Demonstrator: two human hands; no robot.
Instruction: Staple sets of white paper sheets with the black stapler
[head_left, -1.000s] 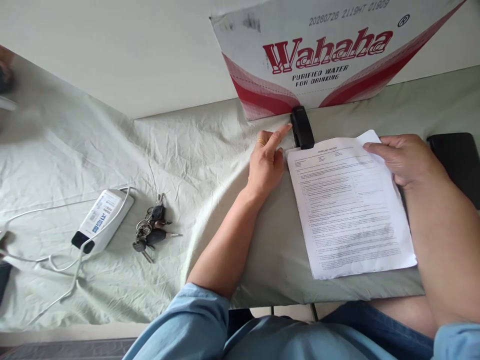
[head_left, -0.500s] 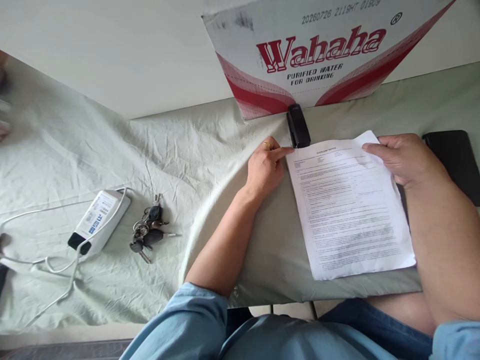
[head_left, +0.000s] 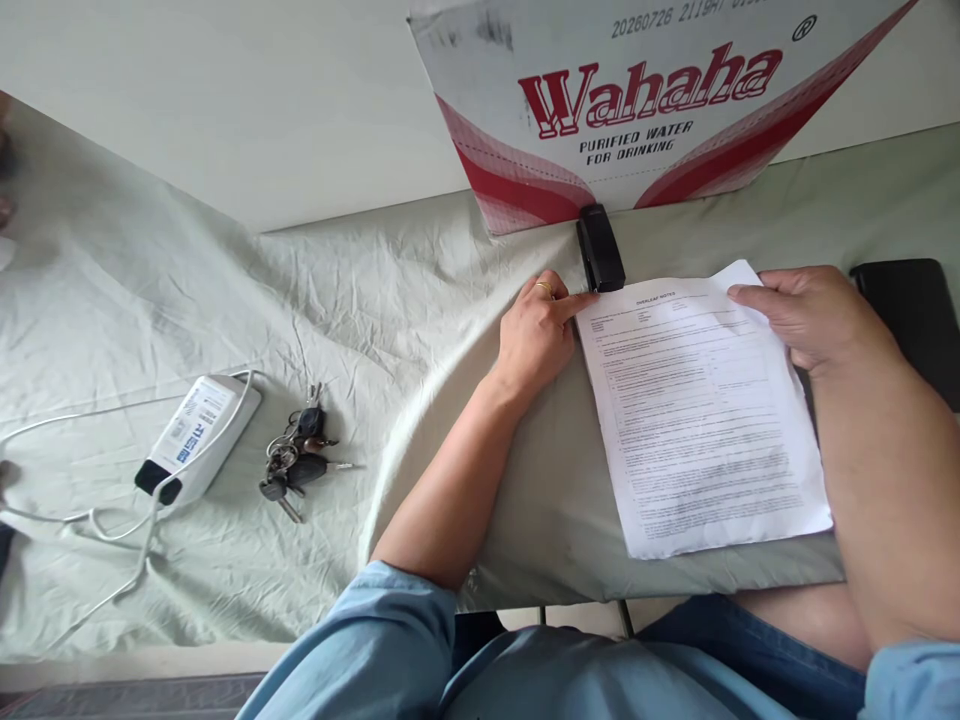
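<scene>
Printed sheets of paper (head_left: 697, 430), headed "OVERLEAF NOTES", lie in front of me with their top right corner bent up. My right hand (head_left: 814, 315) grips that corner between thumb and fingers. At the top left corner, my left hand (head_left: 540, 325) has its index finger stretched onto the paper's edge while the other fingers curl in; its thumb is hidden. A black stapler (head_left: 602, 248) touches or nearly touches this corner, its far end close to the carton. Whether the paper's edge sits inside its jaws cannot be made out.
A Wahaha water carton (head_left: 645, 110) stands behind the stapler. A dark flat case or phone (head_left: 911, 325) lies beyond my right hand. To the left are a bunch of keys (head_left: 300, 455) and a white device with a cable (head_left: 202, 435) on the green cloth (head_left: 225, 300).
The view has shifted very slightly. Both hands keep their hold on the paper, and the stapler stays beside its corner.
</scene>
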